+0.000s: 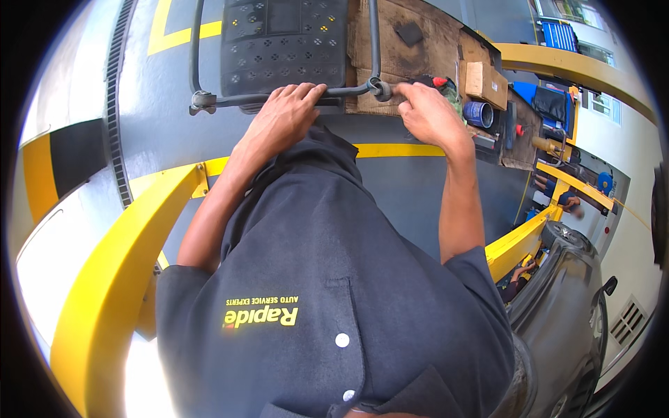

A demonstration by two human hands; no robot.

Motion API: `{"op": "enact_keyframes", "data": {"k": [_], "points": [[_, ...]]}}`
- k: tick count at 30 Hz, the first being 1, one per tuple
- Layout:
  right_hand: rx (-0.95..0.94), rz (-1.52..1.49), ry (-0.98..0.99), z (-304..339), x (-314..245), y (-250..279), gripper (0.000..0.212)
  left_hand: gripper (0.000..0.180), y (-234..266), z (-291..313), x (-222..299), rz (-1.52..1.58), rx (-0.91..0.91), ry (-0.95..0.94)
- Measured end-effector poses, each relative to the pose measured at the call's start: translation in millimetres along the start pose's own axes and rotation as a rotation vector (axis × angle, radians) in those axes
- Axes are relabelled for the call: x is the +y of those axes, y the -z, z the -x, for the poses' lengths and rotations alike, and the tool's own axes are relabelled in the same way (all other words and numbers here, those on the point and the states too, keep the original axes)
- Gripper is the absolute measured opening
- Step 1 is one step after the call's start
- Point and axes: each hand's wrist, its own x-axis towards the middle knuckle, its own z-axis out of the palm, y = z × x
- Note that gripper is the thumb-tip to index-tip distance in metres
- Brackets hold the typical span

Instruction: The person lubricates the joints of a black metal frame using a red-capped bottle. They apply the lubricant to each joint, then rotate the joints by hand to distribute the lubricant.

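Note:
A grey metal frame of bent round bars (pixel 226 102) lies in front of me, with a cross bar nearest my body and two long bars running away from it. My left hand (pixel 284 120) is closed over the middle of the cross bar, its fingers lying across the top. At the right corner sits a round metal joint (pixel 380 89). My right hand (pixel 433 118) is beside this joint, its forefinger reaching to it and the other fingers curled; whatever they may hold is hidden. Another metal joint (pixel 203 102) shows at the left corner.
Beneath the frame lie a black perforated panel (pixel 282 70) and stained cardboard (pixel 432 49). To the right stand a small cardboard box (pixel 486 85) and a blue can (pixel 478 114). A yellow lift arm (pixel 104 285) curves at left. A dark car (pixel 557 313) and other people (pixel 573 203) are at far right.

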Motion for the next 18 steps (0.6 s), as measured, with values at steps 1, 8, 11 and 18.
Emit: {"op": "enact_keyframes", "data": {"k": [1,8,11,18], "points": [[-0.101,0.027,0.006,0,1,3,0.052,0.051,0,0,0,0.004,-0.001,-0.002],[0.101,-0.014,0.053,-4,2,-10,0.05,0.051,-1,1,-1,0.023,0.007,0.002],[-0.026,-0.019,0.106,-1,-3,1,0.049,0.05,0,1,-1,0.03,-0.003,-0.003],[-0.072,-0.057,0.074,-4,-4,8,0.053,0.052,2,0,-1,0.04,-0.033,0.013]]}}
